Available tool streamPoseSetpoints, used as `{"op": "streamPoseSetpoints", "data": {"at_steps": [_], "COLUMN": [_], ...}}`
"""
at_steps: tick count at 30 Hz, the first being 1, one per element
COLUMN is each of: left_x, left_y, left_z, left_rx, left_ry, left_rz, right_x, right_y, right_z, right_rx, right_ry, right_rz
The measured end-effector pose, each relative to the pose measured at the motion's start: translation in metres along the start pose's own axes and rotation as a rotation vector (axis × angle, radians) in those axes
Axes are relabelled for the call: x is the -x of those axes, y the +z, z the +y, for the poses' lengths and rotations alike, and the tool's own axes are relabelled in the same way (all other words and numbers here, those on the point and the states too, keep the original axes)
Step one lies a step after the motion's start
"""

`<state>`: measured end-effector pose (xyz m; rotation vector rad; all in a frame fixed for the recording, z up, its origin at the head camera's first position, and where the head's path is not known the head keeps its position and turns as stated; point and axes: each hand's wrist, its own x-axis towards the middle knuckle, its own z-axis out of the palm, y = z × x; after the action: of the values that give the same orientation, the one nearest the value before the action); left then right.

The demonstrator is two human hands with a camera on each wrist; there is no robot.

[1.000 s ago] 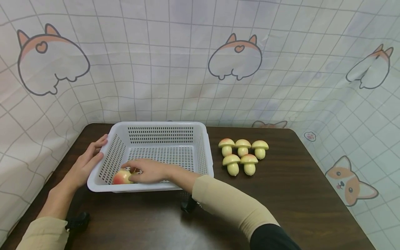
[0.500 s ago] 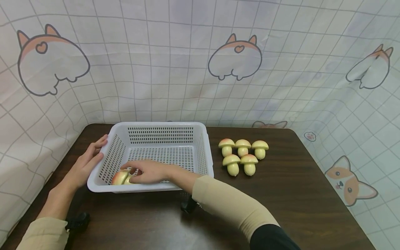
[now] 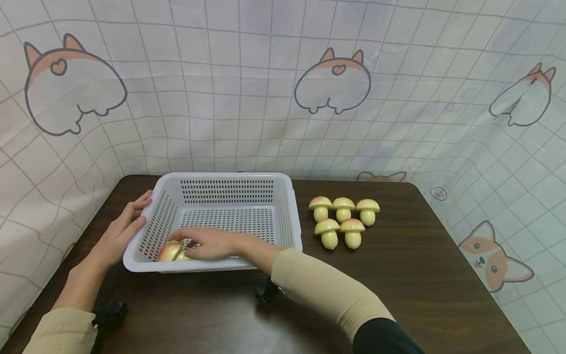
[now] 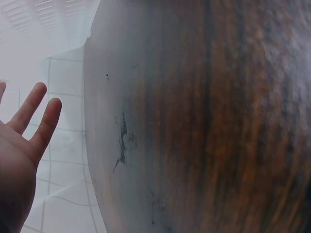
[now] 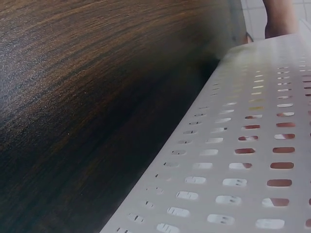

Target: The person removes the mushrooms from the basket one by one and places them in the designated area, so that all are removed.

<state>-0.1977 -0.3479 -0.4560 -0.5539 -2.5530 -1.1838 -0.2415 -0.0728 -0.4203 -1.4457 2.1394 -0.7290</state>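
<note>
A white perforated plastic basket (image 3: 212, 266) stands on the left part of the table. Inside its near left corner lies a mushroom (image 3: 169, 251), pale yellow with a reddish cap, apparently a model. My right hand (image 3: 214, 243) reaches over the basket's near side and holds the mushroom, index finger over the top and thumb by the stem. In the right wrist view, the basket's slotted wall (image 5: 233, 165) hides most of that hand. My left hand (image 3: 116, 235) rests on the basket's left rim with fingers extended; part of it shows in the left wrist view.
Several similar mushrooms (image 3: 344, 223) lie in two rows on the dark wooden table (image 3: 420, 275), right of the basket. A white grid-patterned curtain (image 3: 212, 88) with cartoon dogs hangs behind and beside the table.
Since a second ago the mushroom under my right hand has turned, so its cap faces left and its pale stem shows. The left hand and basket have stayed put.
</note>
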Motion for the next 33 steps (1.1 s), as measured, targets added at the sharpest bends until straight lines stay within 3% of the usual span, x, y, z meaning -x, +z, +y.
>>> {"op": "streamPoseSetpoints", "data": {"at_steps": [3, 10, 24, 27, 33], "left_x": [-0.0001, -0.0009, -0.0010, -0.0010, -0.0011], "left_y": [0.0001, -0.0004, -0.0005, -0.0005, 0.0000], "left_z": [0.0001, -0.0002, 0.0015, 0.0009, 0.0000], "left_rx": [0.000, 0.004, 0.009, 0.002, 0.009], "left_ry": [0.000, -0.008, -0.006, -0.008, -0.007], "left_rz": [-0.001, -0.007, -0.007, -0.009, -0.010], "right_x": [0.0002, 0.0006, -0.0007, -0.0001, 0.0026], "right_y": [-0.0002, 0.0011, 0.0005, -0.0002, -0.0036], "right_z": [-0.0005, -0.0003, 0.0030, 0.0023, 0.0007], "right_rx": [0.043, 0.071, 0.181, 0.182, 0.294], "right_ry": [0.002, 0.095, 0.112, 0.100, 0.026], "right_rz": [-0.009, 0.030, 0.071, 0.066, 0.064]}}
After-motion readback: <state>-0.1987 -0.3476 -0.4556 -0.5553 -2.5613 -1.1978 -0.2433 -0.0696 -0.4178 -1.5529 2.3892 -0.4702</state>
